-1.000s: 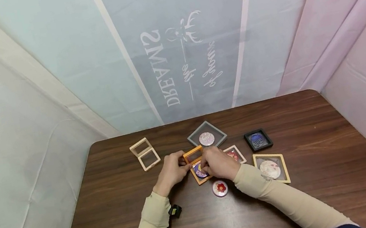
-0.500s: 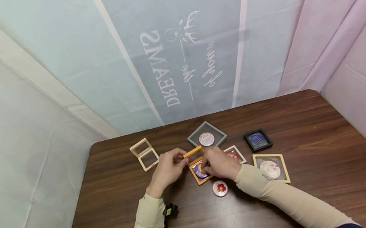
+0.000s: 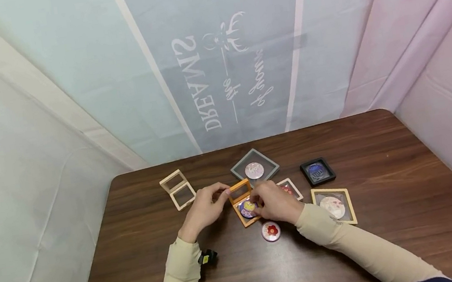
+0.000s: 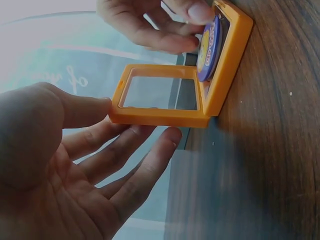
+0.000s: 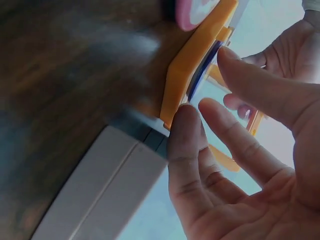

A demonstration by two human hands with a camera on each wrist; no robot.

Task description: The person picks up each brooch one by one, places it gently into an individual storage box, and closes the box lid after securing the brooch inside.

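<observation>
An orange hinged frame case (image 3: 244, 220) stands unfolded on the table, its clear-windowed lid raised. My left hand (image 3: 207, 208) pinches that lid by its edge, thumb on one side and fingers on the other, as the left wrist view shows. Inside the base sits a round purple-blue badge (image 4: 209, 50) with a yellow figure, slightly tilted. My right hand (image 3: 276, 201) holds this badge by its rim between thumb (image 5: 240, 70) and fingers (image 5: 185, 135). Part of the badge is hidden behind the right fingers. A round badge with a red flower (image 3: 271, 231) lies just in front of the case.
Around the hands lie a cream open frame (image 3: 183, 197), a grey frame (image 3: 238, 167) with a pale badge, a white frame (image 3: 297, 190) partly behind the right hand, a black frame (image 3: 331, 175) and a yellow frame (image 3: 349, 205), on a brown wooden table (image 3: 413, 191).
My left hand has slid slightly along the lid's left side. The right fingers have shifted a little, and more of the yellow figure on the badge shows.
</observation>
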